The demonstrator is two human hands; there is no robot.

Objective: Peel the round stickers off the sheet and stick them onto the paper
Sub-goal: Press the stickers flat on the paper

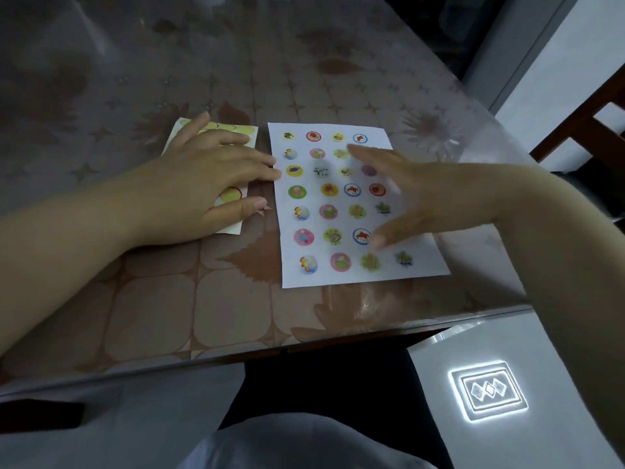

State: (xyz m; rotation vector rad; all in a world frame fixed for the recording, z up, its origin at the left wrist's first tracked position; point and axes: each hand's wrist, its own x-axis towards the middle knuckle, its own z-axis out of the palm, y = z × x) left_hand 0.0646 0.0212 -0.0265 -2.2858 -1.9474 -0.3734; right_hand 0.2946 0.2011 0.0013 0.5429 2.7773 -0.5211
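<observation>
White paper [426, 262] at frame centre carries rows of stickers [297, 191]. My right hand [416, 194], motion-blurred, fingers spread, holds nothing and covers several; contact unclear. Left hand [203, 184] lies flat, hiding most of the sticker sheet [243, 132], centre left.

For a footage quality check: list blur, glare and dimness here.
Head view: dim overall; right hand motion-blurred over the paper; left hand sharp on the sticker sheet; hard glare from a light reflection, lower right.
</observation>
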